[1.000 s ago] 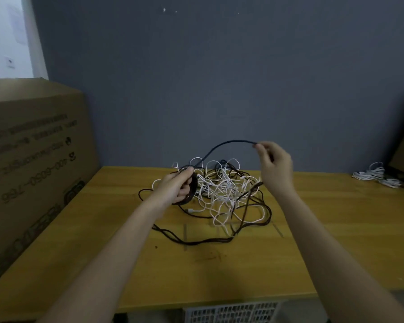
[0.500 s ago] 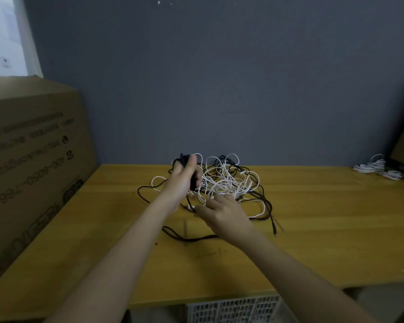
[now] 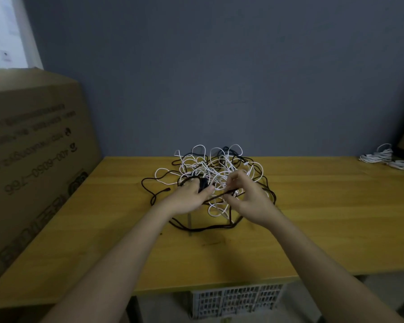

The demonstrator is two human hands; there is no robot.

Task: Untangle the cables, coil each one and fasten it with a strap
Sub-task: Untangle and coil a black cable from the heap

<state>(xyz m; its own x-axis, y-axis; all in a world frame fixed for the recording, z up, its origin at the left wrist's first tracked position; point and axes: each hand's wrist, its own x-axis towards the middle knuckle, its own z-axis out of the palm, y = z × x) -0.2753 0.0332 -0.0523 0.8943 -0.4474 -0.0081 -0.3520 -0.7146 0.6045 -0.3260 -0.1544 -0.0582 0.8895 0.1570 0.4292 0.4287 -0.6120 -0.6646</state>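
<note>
A grey slatted crate (image 3: 237,300) sits under the near edge of the wooden table (image 3: 324,217), and 2 bare forearms reach over that edge toward the middle of the tabletop. The left hand (image 3: 189,197) has its fingers curled round a small coiled bunch of black cable (image 3: 203,183), with the thumb lying along its near side. The right hand (image 3: 247,198) is just beside it, thumb and fingers pinching a black strand (image 3: 216,197) that runs slanting between the 2 hands. Both hands are at the near side of the tangle of cables (image 3: 219,169), a loose heap of thin white loops mixed with black ones that lies in the middle of the table, toward its far edge. A long black loop (image 3: 203,228) from the heap trails on the wood in front of the hands, and another black end (image 3: 160,191) lies out to the left. A large cardboard box (image 3: 30,159) with printed text stands along the left side of the table. At the far right corner lies a separate bundle of white cables (image 3: 380,157). A grey wall (image 3: 219,78) rises behind the table.
</note>
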